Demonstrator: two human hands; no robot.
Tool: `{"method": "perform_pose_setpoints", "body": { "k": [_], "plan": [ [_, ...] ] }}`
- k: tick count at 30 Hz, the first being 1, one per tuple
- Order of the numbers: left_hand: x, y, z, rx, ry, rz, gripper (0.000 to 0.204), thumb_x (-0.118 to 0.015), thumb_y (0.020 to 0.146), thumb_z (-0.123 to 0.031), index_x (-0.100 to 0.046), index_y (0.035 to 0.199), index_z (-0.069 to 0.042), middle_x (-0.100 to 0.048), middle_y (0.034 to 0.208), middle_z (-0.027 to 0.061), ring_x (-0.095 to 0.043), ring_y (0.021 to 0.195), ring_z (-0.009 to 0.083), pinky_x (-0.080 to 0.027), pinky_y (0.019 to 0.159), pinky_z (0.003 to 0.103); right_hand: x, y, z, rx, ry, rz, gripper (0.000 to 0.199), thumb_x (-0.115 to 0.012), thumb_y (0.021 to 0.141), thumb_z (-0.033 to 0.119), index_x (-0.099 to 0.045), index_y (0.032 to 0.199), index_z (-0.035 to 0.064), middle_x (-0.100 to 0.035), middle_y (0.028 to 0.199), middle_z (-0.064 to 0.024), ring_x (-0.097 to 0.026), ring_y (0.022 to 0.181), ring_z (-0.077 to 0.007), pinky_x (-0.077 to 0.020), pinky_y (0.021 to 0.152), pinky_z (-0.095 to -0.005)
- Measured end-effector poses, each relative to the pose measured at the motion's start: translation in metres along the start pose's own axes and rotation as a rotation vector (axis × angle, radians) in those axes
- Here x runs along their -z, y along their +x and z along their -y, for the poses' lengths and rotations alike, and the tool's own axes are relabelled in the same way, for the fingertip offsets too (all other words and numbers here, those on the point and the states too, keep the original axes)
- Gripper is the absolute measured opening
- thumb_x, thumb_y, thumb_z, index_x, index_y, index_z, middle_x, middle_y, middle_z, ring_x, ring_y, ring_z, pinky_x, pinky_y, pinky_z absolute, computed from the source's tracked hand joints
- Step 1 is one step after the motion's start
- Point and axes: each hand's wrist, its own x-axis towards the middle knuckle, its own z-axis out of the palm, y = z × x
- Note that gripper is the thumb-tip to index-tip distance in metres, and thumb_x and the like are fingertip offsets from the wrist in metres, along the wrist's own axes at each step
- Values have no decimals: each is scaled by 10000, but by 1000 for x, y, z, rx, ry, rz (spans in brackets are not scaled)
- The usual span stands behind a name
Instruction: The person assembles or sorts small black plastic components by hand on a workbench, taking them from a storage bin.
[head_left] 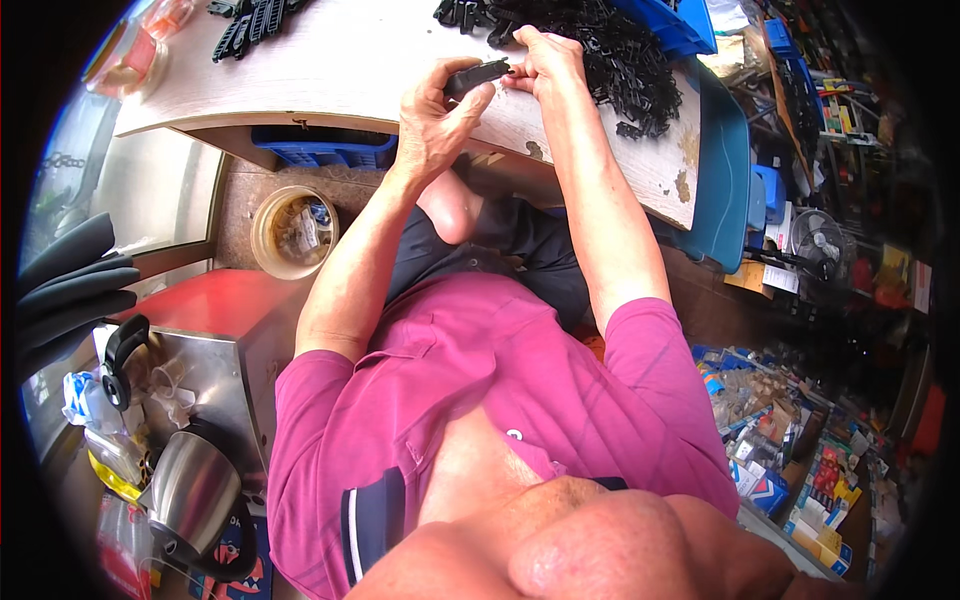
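Note:
My left hand [432, 125] is closed around a short, dark plastic piece [477, 77], thumb below and fingers above, over the table's near edge. At the right end of that piece, my right hand [552, 66] is pinched closed. Its fingertips meet close to the piece, and whatever sits between them is too small to make out. Just behind and to the right of my right hand spreads a heap of black plastic parts [625, 75]. Farther left on the table lie several ribbed black strips [256, 25].
A pale, worn table [350, 75] spans the front. Clear plastic tubs [122, 62] stand at its left end; a blue bin [672, 25] sits at the back right. Below are a blue crate [325, 150] and a round bucket [262, 230]. A steel kettle [195, 490] stands lower left.

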Motion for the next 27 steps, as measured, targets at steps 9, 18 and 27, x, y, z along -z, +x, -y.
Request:
{"method": "perform_pose_setpoints", "body": {
  "k": [9, 18, 27],
  "plan": [
    [-1, -1, 3, 2, -108, -47, 340, -708, 875, -90, -594, 1186, -14, -636, 853, 21, -591, 684, 60, -540, 601, 211, -7, -6, 9, -59, -93, -11, 295, -768, 777, 196, -541, 740, 11, -452, 496, -68, -564, 421, -216, -576, 429, -396],
    [-1, 1, 4, 19, -127, -41, 346, -706, 876, -83, -587, 1192, -7, -633, 850, 22, -591, 682, 62, -538, 600, 210, 6, -9, 9, -74, -47, 14, 200, -702, 801, 176, -619, 811, -6, -445, 489, -55, -559, 423, -207, -591, 466, -417],
    [-3, 3, 2, -2, -180, -64, 326, -709, 869, -111, -592, 1152, 1, -641, 846, 33, -585, 640, 61, -519, 580, 199, 43, -22, 1, -28, 107, 111, 165, -642, 809, 128, -569, 867, -9, -439, 492, -55, -560, 407, -223, -580, 445, -444]
  ]
}}
